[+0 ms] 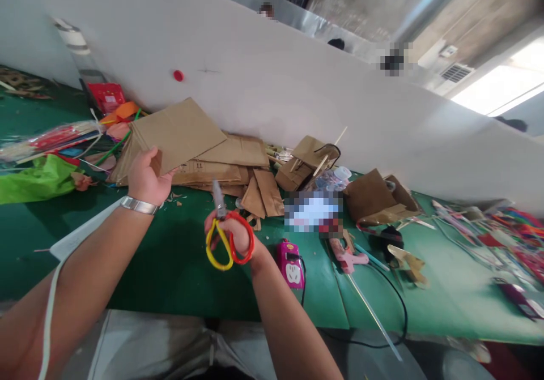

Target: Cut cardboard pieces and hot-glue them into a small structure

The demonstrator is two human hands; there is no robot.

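Observation:
My left hand (148, 180) grips the near edge of a brown cardboard sheet (181, 131), thumb on top, tilting it over the pile at the back of the table. My right hand (233, 234) is closed around a pair of scissors (219, 204) with one yellow and one red handle loop. Their blades point up and away from me, apart from the cardboard. More flat cardboard pieces (238, 150) lie stacked just right of the held sheet, against the white wall.
A pink power socket (291, 267) and a pink glue gun (346, 255) with a clear glue stick lie right of my hands. Cardboard boxes (369, 196) stand farther back. Green plastic (40, 179) and wrapped sticks (55, 141) lie left on the green table (178, 278).

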